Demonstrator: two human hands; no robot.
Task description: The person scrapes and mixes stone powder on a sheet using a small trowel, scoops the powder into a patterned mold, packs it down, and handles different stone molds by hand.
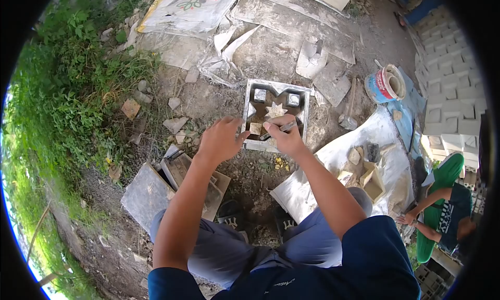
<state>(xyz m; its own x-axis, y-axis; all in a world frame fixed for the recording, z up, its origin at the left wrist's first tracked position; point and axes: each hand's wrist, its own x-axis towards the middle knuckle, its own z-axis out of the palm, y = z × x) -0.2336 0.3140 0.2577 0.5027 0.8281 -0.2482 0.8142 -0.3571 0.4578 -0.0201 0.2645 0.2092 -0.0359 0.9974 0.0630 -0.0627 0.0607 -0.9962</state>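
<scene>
A square grey mold frame (276, 85) lies on the ground in front of me, with a pale star-shaped piece (275, 110) at its middle and square blocks in its corners. My right hand (286, 135) is closed around a thin metal tool (286, 127), whose tip points down into the lower part of the frame. Beside the frame's lower left corner is my left hand (221, 139), its fingers apart and holding nothing. A small tan block (255, 128) sits inside the frame between the two hands.
Flat boards (147, 195) lie at the lower left. A white sack (333, 154) with stones and a wooden box (372, 183) is at right, below a paint bucket (385, 85). Another person (452, 216) sits at far right. A trowel (315, 55) rests on sheeting.
</scene>
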